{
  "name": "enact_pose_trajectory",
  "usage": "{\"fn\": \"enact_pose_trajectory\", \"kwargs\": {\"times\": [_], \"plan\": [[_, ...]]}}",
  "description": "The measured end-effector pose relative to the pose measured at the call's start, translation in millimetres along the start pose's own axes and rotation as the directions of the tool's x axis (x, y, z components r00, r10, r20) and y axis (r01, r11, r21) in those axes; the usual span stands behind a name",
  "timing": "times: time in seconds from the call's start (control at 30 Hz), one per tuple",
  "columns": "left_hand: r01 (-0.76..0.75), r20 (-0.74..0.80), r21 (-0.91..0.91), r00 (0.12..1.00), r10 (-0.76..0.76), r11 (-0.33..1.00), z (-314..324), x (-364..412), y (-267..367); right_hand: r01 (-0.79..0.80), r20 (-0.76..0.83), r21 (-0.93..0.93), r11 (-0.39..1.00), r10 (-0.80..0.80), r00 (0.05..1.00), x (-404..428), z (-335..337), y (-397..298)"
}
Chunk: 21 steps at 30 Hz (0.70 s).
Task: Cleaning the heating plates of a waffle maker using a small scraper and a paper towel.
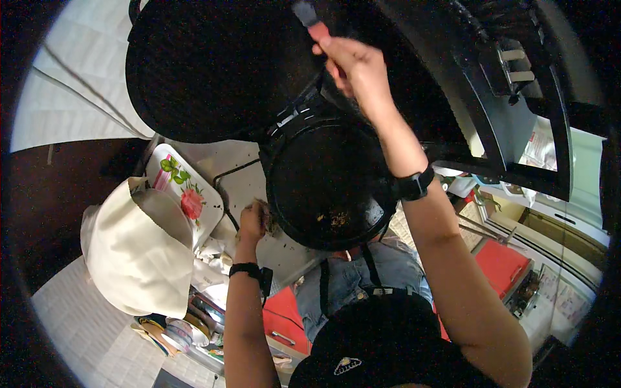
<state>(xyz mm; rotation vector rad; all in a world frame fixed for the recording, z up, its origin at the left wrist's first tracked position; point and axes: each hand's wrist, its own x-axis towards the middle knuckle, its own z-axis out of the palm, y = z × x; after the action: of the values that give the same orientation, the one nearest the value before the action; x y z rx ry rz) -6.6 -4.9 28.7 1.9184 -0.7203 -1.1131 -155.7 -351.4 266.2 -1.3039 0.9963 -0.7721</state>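
Note:
My right hand [359, 72] grips the red handle of a brush [308, 17] with grey bristles, raised over the dark area at the top. Below it lies a round black pan [330, 179], with shiny patches and a gold mark on its surface. A large black rounded panel [213, 77], seemingly a raised lid, stands beyond the pan near a hinge-like part [293, 119]. My left hand [252, 220] is at the pan's left rim, fingers curled beside a brownish clump [271, 225]. What the clump is, and whether I grip it, is unclear.
A floral white tray [187, 194] lies left of the pan, partly behind a cream-coloured cover [145, 262]. Dark crumbs dot the pale counter [291, 254]. A black cord [242, 168] crosses there. Red cabinet fronts [286, 315] stand below. A black-framed appliance [514, 131] is at right.

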Motion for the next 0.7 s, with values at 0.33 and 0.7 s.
{"fn": "enact_pose_trajectory", "kwargs": {"times": [0.33,0.7], "plan": [[0.186,0.024,-0.193,0.982,-0.185,0.963,-1.7,-4.1,4.1,-0.138,-0.036,0.036,0.99,0.14,0.99,-27.6,-18.7,73.9],[0.4,0.077,-0.292,0.915,-0.395,0.869,-1.9,-2.1,22.3,-0.201,0.0,0.089,0.975,0.202,0.979,-23.2,-24.2,65.4]]}}
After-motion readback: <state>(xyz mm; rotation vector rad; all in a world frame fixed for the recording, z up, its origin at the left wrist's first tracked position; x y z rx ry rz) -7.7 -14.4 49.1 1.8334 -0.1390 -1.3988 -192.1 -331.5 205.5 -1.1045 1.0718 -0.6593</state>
